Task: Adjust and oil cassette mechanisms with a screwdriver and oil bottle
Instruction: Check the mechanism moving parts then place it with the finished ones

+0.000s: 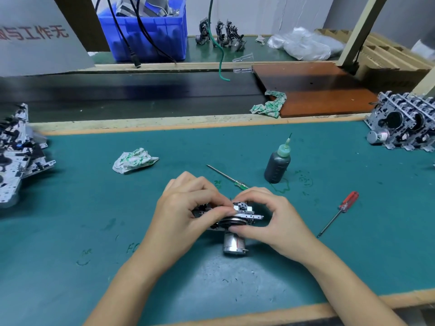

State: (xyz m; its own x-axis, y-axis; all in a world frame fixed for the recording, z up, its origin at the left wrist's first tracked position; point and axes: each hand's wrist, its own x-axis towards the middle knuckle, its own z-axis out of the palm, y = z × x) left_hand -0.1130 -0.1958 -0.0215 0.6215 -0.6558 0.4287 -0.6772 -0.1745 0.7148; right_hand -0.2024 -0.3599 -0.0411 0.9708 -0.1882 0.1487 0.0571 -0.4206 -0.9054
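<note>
A small metal cassette mechanism (244,216) with a silver motor hanging beneath it is held over the middle of the green mat (353,255). My left hand (186,208) grips its left side, fingers curled over the top. My right hand (266,215) pinches its right end between thumb and fingers. A dark oil bottle (277,164) with a green needle tip stands upright behind my right hand. A green-handled screwdriver (227,177) lies just beyond my hands. A red-handled screwdriver (339,212) lies to the right.
Stacks of cassette mechanisms sit at the left edge (16,158) and at the right edge (404,128). A crumpled rag (133,160) lies on the mat, another rag (269,104) by a brown board (313,90). A blue bin (146,31) stands at the back.
</note>
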